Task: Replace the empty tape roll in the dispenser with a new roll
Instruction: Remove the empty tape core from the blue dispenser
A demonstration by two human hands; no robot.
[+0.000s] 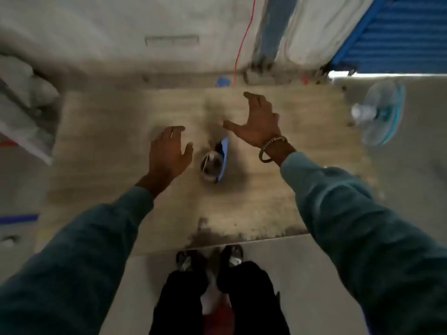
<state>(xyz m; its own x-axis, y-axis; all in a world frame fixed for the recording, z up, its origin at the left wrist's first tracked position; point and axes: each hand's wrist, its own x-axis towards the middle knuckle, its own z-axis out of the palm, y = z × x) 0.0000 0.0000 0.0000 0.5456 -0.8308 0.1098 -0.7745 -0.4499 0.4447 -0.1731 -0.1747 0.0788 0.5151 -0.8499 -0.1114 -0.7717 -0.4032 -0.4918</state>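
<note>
Worktop [108, 141], worn wood: blue tape dispenser [217, 160] with a clear roll, lying at the centre, blurred. My left hand [168, 153] just beside it, fingers loosely spread, empty. My right hand [256, 124] above and beyond it, fingers wide apart, empty.

fan [379, 112]: standing right of the desk [121, 141]
red cord [244, 39]: hanging down the far wall
blue shutter [399, 32]: showing top right
</note>
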